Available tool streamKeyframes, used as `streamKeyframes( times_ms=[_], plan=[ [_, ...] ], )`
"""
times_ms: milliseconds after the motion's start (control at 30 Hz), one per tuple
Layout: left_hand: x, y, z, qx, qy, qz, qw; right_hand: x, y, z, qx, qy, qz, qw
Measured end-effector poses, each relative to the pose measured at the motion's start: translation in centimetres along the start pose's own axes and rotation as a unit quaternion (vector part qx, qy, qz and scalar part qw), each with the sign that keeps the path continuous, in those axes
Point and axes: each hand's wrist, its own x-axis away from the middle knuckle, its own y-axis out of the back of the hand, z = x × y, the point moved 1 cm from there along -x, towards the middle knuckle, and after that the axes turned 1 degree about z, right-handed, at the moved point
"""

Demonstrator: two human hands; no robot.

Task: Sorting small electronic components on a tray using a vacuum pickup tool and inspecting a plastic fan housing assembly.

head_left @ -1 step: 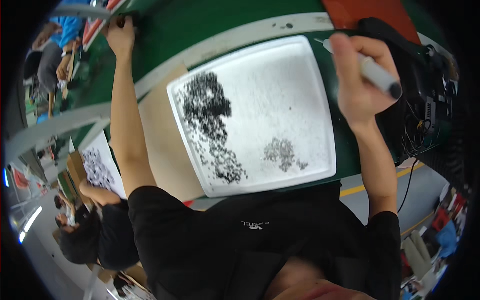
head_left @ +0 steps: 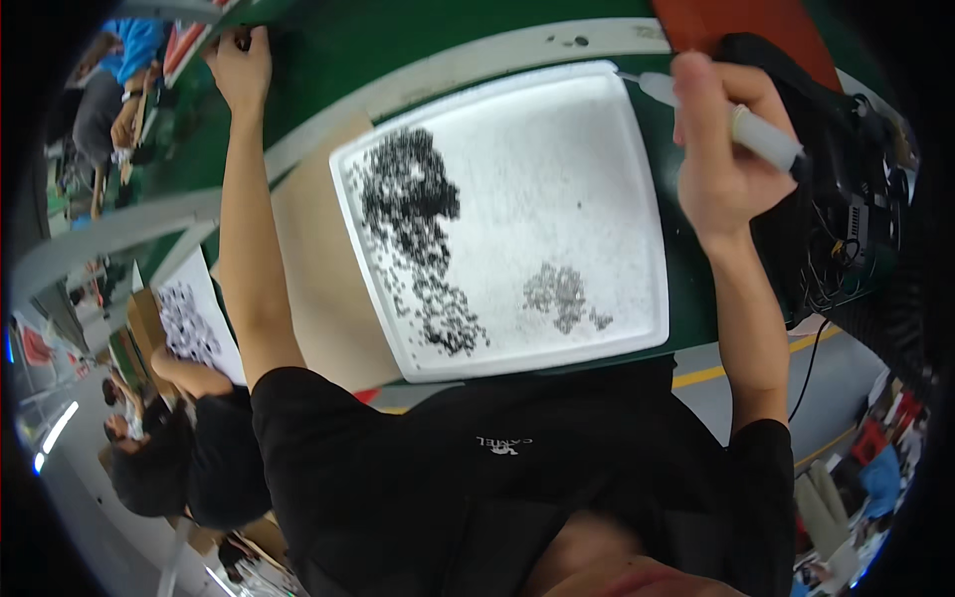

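A white tray point(head_left: 517, 209) lies in front of me with many tiny dark parts in it. The black parts point(head_left: 408, 189) crowd its left side, thinning out toward the near edge, and a patch of greyer parts point(head_left: 559, 297) lies near right. Beyond the tray's right edge, my right hand point(head_left: 731, 149) is closed around a white pen-shaped tool point(head_left: 766, 137) with a thin tip and a dark rear end. That tip is by the tray's far right corner. Far left, my left hand point(head_left: 239, 75) is curled at the table, its fingers around something small and dark that I cannot make out.
Brown cardboard point(head_left: 323, 259) lies along the tray's left side. A pale strip point(head_left: 497, 65) crosses the green table point(head_left: 368, 30) behind the tray. Black equipment with cables point(head_left: 836, 244) stands at right, an orange-red sheet point(head_left: 751, 35) far right. Other people sit at left.
My right hand and the pen-shaped tool have shifted slightly, showing more of the tool. The tray sits slightly higher in the picture. My left hand stays at the same spot.
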Motion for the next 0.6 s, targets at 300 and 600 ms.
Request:
streamKeyframes(
  times_ms=[300, 600],
  plan=[
    [11.6, 10.5, -5.4, 0.014, -0.008, 0.008, 1.0, 0.4, -2.5, 1.0, -0.164, -0.08, 0.284, 0.941],
    [11.9, 10.3, -6.1, 0.049, -0.039, 0.022, 0.998, 2.1, -3.7, 2.4, -0.076, -0.053, 0.461, 0.883]
  ],
)
